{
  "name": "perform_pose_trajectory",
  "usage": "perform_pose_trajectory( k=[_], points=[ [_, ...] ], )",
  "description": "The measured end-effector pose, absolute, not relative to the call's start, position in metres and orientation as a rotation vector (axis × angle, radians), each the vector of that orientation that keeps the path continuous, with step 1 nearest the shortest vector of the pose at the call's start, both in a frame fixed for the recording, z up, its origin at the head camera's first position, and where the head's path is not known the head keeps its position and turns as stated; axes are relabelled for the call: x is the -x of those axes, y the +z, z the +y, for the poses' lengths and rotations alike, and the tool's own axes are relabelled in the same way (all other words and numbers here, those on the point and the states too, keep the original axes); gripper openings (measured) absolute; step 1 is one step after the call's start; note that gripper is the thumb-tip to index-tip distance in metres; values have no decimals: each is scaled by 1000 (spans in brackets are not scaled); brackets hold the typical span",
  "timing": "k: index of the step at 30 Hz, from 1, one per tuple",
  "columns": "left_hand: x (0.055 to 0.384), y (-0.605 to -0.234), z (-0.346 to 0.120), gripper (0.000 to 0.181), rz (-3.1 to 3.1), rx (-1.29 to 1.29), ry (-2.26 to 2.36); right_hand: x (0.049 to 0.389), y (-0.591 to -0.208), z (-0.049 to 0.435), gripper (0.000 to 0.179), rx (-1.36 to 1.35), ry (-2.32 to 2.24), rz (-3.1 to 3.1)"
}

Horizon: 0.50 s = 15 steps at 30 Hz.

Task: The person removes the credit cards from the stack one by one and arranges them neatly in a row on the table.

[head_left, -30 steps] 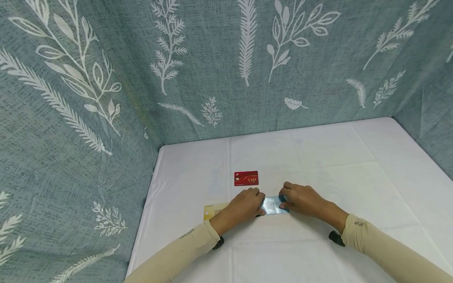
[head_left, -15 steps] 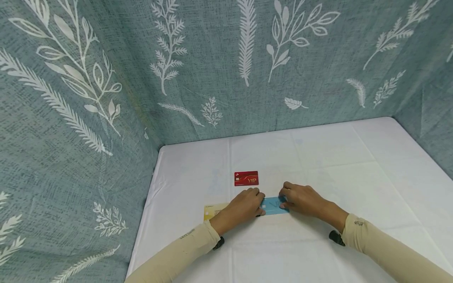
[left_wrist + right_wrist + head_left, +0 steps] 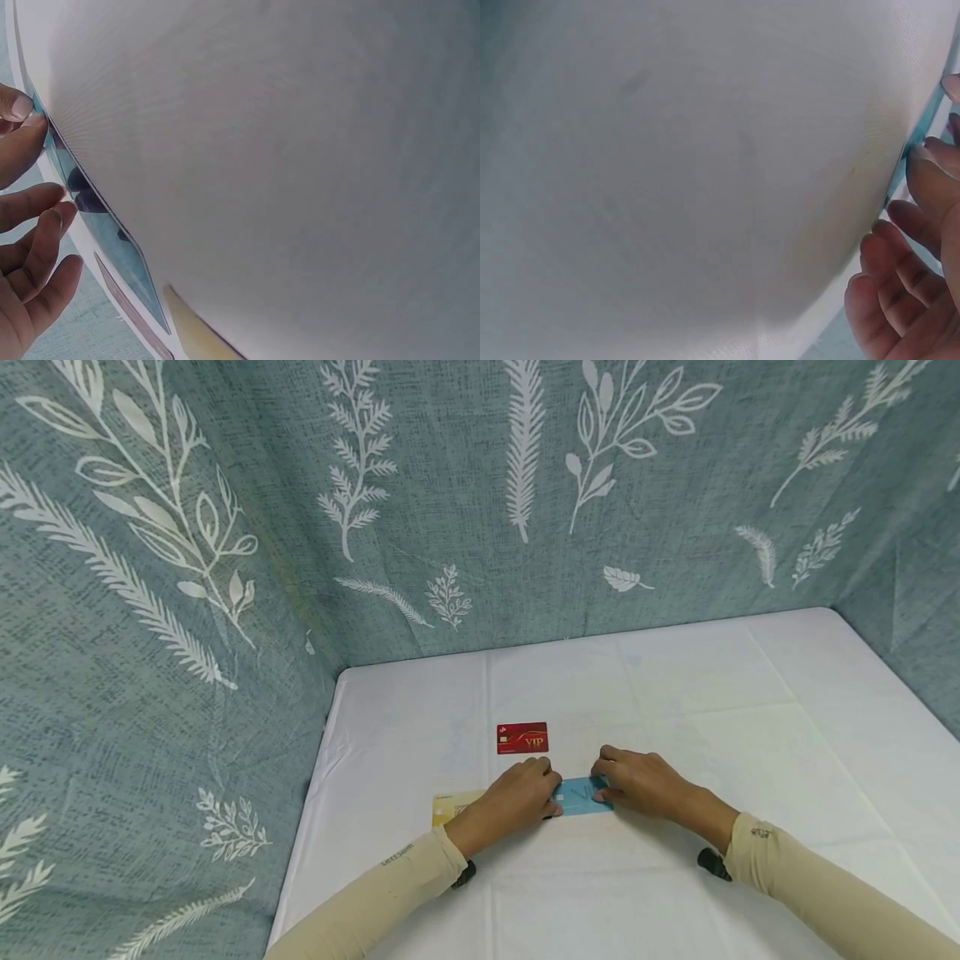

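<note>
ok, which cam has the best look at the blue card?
Head view: it shows the blue card's printed face from above, though the left hand and right hand partly cover it. Left wrist view shows it as a steeply foreshortened strip; right wrist view, just a thin sliver.

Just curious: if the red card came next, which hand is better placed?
Probably the left hand: it sits nearer the red card than the right hand, though both hold the blue card.
</note>
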<state>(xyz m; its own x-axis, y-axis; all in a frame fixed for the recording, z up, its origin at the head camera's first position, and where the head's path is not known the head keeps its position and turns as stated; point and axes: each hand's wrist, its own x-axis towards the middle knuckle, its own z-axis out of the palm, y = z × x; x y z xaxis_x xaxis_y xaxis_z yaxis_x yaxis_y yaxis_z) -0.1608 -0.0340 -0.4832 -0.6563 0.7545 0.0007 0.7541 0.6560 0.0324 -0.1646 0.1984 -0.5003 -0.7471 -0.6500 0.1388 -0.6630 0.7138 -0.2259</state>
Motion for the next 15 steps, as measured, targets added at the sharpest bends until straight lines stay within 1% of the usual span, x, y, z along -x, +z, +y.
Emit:
perform_pose_trajectory(
  k=[15],
  points=[
    [161,-482,-36,40,2843,-1309,-15,166,-497,196,32,-1108,373,-2888]
  ],
)
